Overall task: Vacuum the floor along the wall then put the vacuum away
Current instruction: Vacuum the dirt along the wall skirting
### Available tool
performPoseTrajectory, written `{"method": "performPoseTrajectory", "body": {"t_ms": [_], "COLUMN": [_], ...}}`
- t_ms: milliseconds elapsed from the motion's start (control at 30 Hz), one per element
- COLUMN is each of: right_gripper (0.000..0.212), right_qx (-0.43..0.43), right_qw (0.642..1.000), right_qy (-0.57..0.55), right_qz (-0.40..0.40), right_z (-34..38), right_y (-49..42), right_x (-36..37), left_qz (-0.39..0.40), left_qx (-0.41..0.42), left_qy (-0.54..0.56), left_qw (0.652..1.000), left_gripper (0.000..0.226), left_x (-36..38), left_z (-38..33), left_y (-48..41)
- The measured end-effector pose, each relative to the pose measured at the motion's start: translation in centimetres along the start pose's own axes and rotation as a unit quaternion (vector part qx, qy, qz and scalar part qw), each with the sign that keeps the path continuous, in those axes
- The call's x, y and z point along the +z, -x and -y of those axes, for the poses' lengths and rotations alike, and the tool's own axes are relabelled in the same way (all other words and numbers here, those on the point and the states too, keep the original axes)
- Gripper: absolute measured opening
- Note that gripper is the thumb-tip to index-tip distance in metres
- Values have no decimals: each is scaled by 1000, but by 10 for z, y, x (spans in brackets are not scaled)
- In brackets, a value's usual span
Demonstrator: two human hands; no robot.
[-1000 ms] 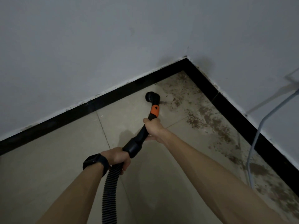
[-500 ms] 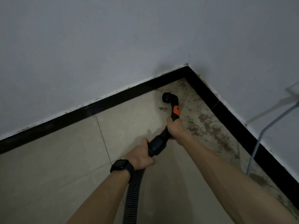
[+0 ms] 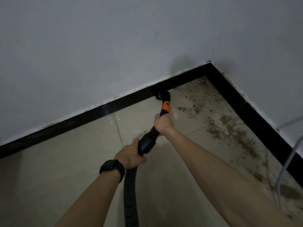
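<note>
head: vacuum wand (image 3: 166,107) at skirting (image 3: 98,112), dirt (image 3: 229,125) and cable (image 3: 286,166) rightward.

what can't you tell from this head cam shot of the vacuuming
- Vacuum body: the ribbed black hose leaves the head view's bottom edge.
- Black round nozzle: mouth faces away; contact with the black skirting unclear in dim light.
- Thin grey cable: runs off the right edge.
- Right hand fingertips: hidden behind the black wand it grips.

Glossy floor tiles (image 3: 73,161), matt painted wall (image 3: 114,46), ribbed plastic hose (image 3: 130,190), glossy black skirting (image 3: 82,118)
</note>
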State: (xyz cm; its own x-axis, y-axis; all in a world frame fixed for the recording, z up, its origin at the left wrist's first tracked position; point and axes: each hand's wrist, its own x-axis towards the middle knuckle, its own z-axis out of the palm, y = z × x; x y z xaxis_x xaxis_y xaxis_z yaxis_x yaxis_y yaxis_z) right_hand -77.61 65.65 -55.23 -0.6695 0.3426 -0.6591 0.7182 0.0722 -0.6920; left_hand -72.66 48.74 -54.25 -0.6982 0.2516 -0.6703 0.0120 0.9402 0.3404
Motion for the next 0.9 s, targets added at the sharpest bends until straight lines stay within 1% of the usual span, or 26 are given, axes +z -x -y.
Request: {"method": "performPoseTrajectory", "body": {"t_ms": [67, 133, 233, 400, 533, 667, 900], "right_gripper": [63, 60, 54, 55, 63, 61, 59], "right_qx": [-3, -12, -15, -9, -6, 2, 2], "right_qw": [1000, 999, 999, 997, 993, 991, 990], "right_qy": [21, 35, 47, 27, 32, 18, -6], "right_qz": [13, 15, -16, -75, -111, -132, -138], "right_z": [0, -1, -2, -6, -5, -4, -6], "right_y": [4, 6, 4, -17, -40, -59, -76], "right_x": [16, 27, 26, -9, -43, -68, -92], "left_qz": [14, 31, 50, 45, 43, 44, 40], "left_qx": [-20, -33, -22, 23, 58, 74, 80], "left_qy": [18, 13, -9, -34, -35, -34, -33], "left_qw": [1000, 999, 998, 998, 997, 996, 995], "left_gripper": [49, 52, 53, 49, 48, 44, 40], "left_x": [-7, -14, -16, -8, -8, -9, -5], "left_z": [14, 23, 19, -16, -48, -71, -96], "left_y": [1, -1, -10, -33, -54, -73, -85]}}
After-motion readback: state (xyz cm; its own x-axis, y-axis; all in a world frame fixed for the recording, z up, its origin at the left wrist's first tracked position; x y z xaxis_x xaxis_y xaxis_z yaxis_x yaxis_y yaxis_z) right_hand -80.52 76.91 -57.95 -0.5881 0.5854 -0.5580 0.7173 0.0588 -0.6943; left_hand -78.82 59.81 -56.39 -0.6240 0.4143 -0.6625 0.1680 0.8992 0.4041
